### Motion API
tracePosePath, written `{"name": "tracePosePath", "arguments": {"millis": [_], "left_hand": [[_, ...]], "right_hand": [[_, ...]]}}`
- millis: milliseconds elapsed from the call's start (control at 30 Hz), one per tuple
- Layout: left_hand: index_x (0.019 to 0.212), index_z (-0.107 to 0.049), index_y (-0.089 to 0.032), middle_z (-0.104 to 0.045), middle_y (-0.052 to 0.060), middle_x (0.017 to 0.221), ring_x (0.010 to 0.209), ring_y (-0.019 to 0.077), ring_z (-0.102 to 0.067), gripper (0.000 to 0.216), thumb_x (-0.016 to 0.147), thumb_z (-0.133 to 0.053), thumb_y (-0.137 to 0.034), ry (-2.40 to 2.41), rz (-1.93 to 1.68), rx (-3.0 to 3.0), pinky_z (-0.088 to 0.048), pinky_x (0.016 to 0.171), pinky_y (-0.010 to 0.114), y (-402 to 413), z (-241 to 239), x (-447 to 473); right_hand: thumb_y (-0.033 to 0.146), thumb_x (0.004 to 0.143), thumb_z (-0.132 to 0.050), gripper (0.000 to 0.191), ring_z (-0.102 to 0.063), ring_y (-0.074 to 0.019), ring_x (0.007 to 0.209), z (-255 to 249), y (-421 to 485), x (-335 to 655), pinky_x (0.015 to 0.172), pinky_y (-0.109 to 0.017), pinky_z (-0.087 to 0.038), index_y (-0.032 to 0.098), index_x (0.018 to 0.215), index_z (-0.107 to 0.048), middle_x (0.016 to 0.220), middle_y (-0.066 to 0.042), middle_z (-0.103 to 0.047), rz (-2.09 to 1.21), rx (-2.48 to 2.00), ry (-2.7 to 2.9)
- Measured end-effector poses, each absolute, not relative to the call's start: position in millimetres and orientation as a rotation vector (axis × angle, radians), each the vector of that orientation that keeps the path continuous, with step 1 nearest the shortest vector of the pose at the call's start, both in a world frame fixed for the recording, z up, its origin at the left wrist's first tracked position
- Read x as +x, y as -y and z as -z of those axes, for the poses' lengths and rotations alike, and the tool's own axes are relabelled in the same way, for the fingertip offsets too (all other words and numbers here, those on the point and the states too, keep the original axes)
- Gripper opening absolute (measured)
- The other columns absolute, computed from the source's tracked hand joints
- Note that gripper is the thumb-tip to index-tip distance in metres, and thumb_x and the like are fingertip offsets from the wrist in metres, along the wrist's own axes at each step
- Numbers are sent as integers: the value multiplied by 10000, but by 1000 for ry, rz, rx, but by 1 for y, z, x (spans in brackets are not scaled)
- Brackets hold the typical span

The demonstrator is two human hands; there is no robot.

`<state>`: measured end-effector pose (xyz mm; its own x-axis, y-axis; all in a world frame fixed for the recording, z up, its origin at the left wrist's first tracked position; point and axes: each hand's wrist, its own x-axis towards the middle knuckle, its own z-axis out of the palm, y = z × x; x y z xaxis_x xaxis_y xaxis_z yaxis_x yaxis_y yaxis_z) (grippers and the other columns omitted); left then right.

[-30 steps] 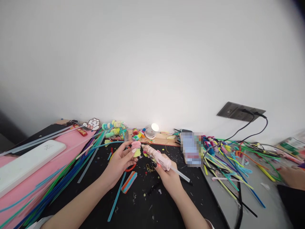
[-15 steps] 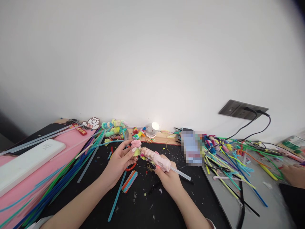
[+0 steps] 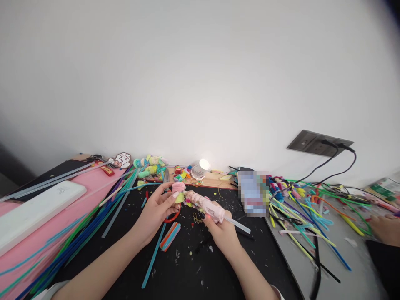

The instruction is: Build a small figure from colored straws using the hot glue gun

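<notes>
My left hand [image 3: 156,210] pinches a small fuzzy pink and yellow craft piece [image 3: 178,192] above the black mat [image 3: 187,266]. My right hand [image 3: 222,233] is wrapped round a pink glue gun [image 3: 208,207] with a clear glue stick jutting from its back. The gun's nozzle points left and touches the craft piece. A small red light glows on the gun's underside.
Long coloured pipe cleaners [image 3: 93,221] lie fanned at left over a pink sheet with a white case [image 3: 34,210]. More pipe cleaners [image 3: 306,216] pile at right beside a phone [image 3: 252,193]. Another person's hand [image 3: 384,228] rests at far right. Cables run to a wall socket [image 3: 318,143].
Both hands have edged slightly up and away from me with the craft piece and glue gun; the nozzle has closed in onto the piece. The other person's hand shifted a little right.
</notes>
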<state>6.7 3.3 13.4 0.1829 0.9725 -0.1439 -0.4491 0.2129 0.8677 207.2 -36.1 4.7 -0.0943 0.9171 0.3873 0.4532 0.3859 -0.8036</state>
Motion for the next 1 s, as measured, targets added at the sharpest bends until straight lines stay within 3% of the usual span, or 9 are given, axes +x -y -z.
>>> {"name": "tracePosePath", "arguments": {"millis": [700,1000], "left_hand": [[1210,-562,-242,-664,-10,826,656,96,-596,502,756,-764,-316,-820,-1171,770,-529,684,226,-2,-13,5],[1207,-565,-235,-670,-11,851,644,98,-598,539,721,-786,-311,-857,-1164,775,-527,678,240,-1,-16,7]], "right_hand": [[285,875,-543,130,-618,-167,688,-2,35,209,666,-248,-479,214,862,-652,782,-12,-660,-540,-1234,1740],[317,879,-532,159,-549,-146,597,-4,35,208,607,-246,-458,207,818,-629,716,0,-614,-543,-1236,1759]]}}
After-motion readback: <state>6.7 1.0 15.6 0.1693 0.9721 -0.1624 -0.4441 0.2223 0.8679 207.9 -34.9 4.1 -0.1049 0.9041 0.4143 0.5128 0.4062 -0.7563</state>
